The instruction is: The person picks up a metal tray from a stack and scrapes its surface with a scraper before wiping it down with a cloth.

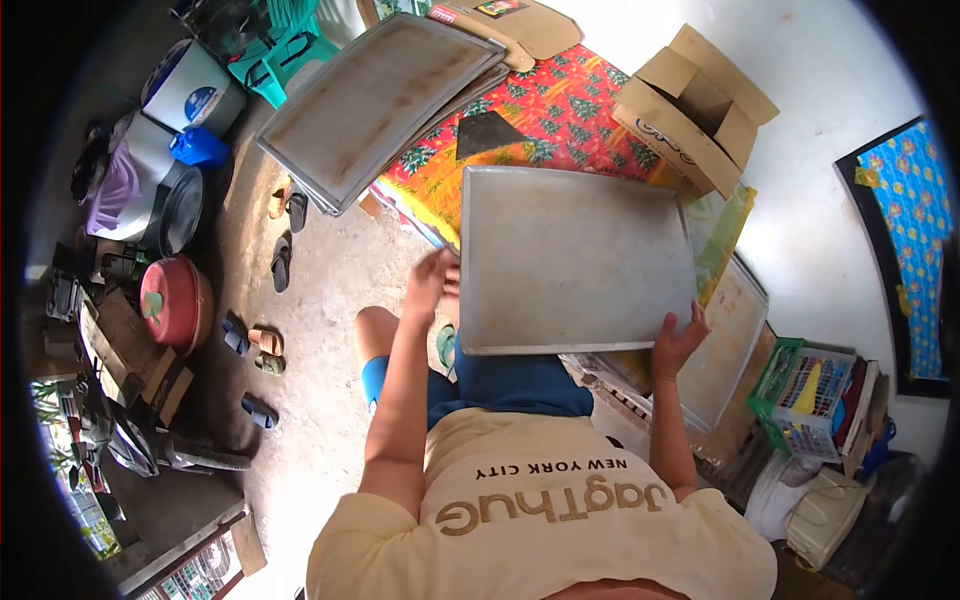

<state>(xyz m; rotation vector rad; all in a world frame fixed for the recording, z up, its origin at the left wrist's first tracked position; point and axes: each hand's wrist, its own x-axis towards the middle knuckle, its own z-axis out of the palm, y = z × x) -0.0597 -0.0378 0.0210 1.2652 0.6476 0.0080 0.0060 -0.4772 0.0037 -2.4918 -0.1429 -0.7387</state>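
Observation:
A rectangular metal baking tray [575, 260] with a low rim lies in front of me, its near edge over my lap. My left hand [432, 280] is at its left edge, fingers bent and the fingertips partly hidden at the rim. At the near right corner is my right hand [682, 345], its thumb at the tray and the other fingers raised along the side. Beyond, a stack of similar stained trays [385, 100] sits on a red and yellow patterned cloth [570, 100]. A dark flat piece [487, 136] lies on that cloth.
An open cardboard box [690, 110] stands at the back right. Right of my tray lies another tray [735, 340], near a strip of yellowish clear plastic [728, 240]. A green and white basket [805, 400] is further right. Slippers [265, 340] and a red tub [178, 300] are on the left.

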